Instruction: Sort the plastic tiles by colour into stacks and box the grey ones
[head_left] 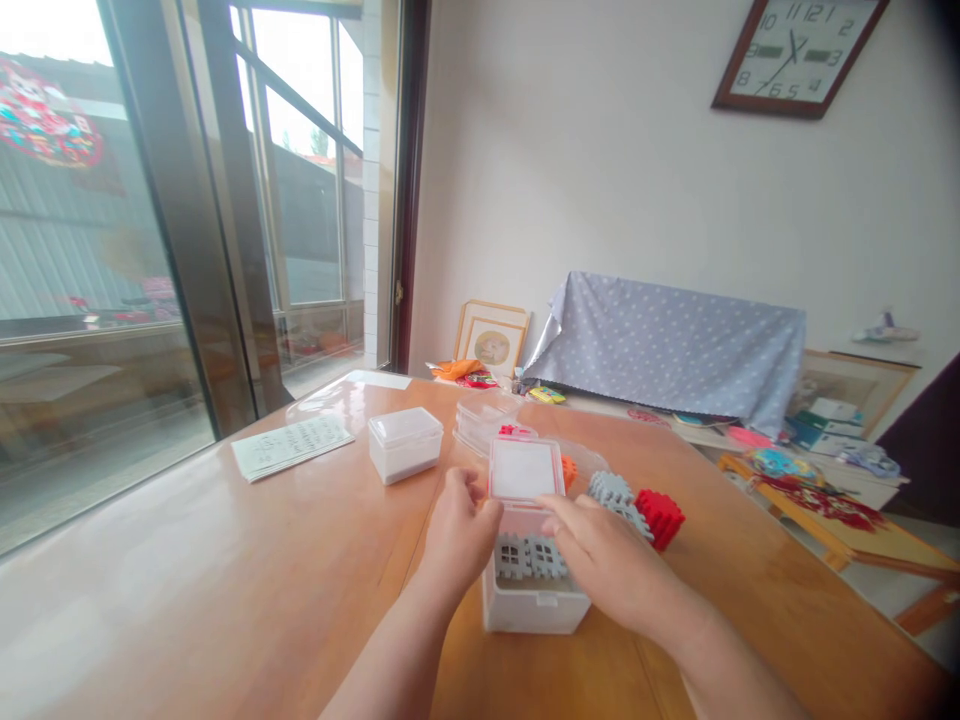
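Note:
A white plastic box (pixel 534 610) stands on the table with grey notched pieces (pixel 529 557) inside. Above its back part is a clear lid (pixel 525 470) with a white label, raised upright. My left hand (pixel 461 520) is at the lid's lower left corner, fingers curled and pressed together; what they grip is hidden. At the lower right corner, my right hand (pixel 600 545) has its index finger stretched toward the lid edge, the other fingers partly bent over the box's right side.
A closed white box (pixel 405 446) and a written sheet (pixel 292 446) lie to the left on the wooden table (pixel 225 580). Grey pieces (pixel 611 489), red pieces (pixel 660 518) and orange pieces (pixel 569 472) sit at the right. Clear packaging (pixel 484 420) is behind.

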